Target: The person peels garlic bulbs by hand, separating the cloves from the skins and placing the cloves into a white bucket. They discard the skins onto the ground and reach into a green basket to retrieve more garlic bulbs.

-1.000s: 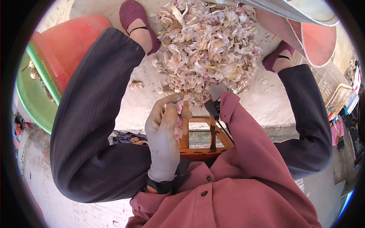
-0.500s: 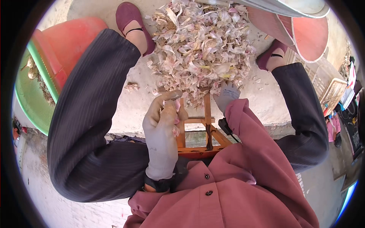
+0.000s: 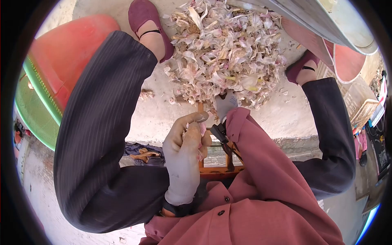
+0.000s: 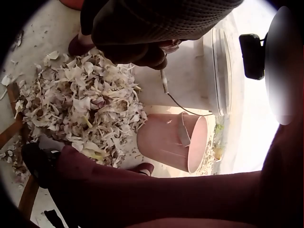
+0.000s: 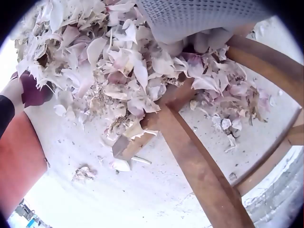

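In the head view my gloved left hand point(image 3: 183, 157) is raised over the wooden stool, fingers curled round pink-skinned garlic cloves point(image 3: 203, 130) that peek out beside the thumb. The same hand is dark in the left wrist view. My gloved right hand point(image 3: 225, 104) reaches down to the near edge of a heap of dry garlic skins point(image 3: 228, 53). The right wrist view has its bent fingers point(image 5: 202, 42) low among the skins point(image 5: 137, 66), next to the stool's wooden bars point(image 5: 199, 161). The fingertips are partly hidden there, and I cannot tell whether they hold anything.
A red tub point(image 3: 73, 53) and a green mesh basket point(image 3: 34, 110) stand at the left. To the right are a white bucket point(image 4: 185, 76), a pink bucket point(image 4: 166, 137) and a pale plastic crate point(image 3: 359, 104). Shoes point(image 3: 149, 24) flank the heap.
The right hand moved right to the heap's edge beside the stool, then back left in front of the stool. My left hand keeps its hold on the garlic cloves.
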Tool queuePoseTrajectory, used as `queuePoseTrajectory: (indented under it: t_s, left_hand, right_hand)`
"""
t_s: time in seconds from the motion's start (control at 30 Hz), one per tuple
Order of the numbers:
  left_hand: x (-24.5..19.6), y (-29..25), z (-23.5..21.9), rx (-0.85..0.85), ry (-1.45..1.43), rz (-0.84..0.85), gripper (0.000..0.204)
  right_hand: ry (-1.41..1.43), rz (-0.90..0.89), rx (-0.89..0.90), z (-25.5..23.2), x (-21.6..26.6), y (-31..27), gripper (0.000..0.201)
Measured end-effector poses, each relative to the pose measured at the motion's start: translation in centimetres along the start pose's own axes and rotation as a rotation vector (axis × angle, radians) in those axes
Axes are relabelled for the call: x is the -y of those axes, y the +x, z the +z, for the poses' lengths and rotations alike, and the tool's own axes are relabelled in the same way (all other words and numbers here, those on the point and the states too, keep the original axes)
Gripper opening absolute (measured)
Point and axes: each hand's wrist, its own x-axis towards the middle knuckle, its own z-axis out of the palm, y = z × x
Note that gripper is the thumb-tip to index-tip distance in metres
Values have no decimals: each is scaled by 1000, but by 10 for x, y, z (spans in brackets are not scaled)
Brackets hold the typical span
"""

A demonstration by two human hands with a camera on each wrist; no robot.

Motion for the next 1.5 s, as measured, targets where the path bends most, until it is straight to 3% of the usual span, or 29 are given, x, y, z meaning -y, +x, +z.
queuePoseTrajectory:
  t_s: [0.07,0.1,0.5,0.57,0.6,0.63,0.7,0.8,0.9,0.97,1.03,1.1,1.17,1.23,1.27,1.3,1.37,1.43,1.5]
  left_hand:
    - [1,0,-2,18,43,1,30]
    - [0,1,-2,25,44,13,30]
    - [-2,-2,1,47,16,-28,31]
    - [-4,-6,2,48,37,-23,31]
    - [-5,-8,3,42,62,-24,31]
    - [-5,-11,3,56,54,-9,31]
    - [-4,-14,-1,65,43,8,30]
    - [-4,-22,-6,154,36,71,30]
    - [-4,-37,-5,200,31,218,28]
    - [-10,-56,-11,261,58,288,26]
    - [-11,-77,-14,272,63,367,26]
    - [-10,-97,-17,356,279,496,25]
    - [-4,-114,-19,390,400,638,24]
    - [-6,-142,-10,497,372,686,22]
    - [-6,-161,-12,523,362,559,21]
    - [-2,-170,-16,523,364,564,21]
    - [-1,-183,-16,531,407,613,21]
    - [8,-187,-18,538,410,648,22]
    - [11,-195,-20,543,408,678,22]
  right_hand:
    - [-133,-164,-249,-13,32,-28,28]
    - [-124,-172,-257,-12,37,-20,28]
    - [-240,-218,-94,-13,7,-9,36]
    - [-190,-219,100,-34,2,-28,37]
    - [-367,-410,80,-44,3,-34,33]
    - [-369,-422,61,-58,5,-39,33]
    - [-381,-345,391,-87,18,-48,32]
    - [-298,-411,371,-126,56,-72,35]
    - [-278,-559,398,-180,110,-139,31]
    - [275,-567,524,-212,129,-189,28]
    - [434,-692,454,-245,143,-249,27]
    - [594,-813,378,-275,145,-290,26]
    - [436,-957,369,-298,139,-319,25]
    - [389,-917,394,-310,133,-348,25]
    - [380,-966,403,-312,127,-359,25]
    - [373,-1006,410,-312,118,-370,25]
    - [392,-1091,309,-308,105,-373,26]
    - [154,-1358,45,-306,95,-381,28]
    - [165,-1329,79,-308,89,-391,30]
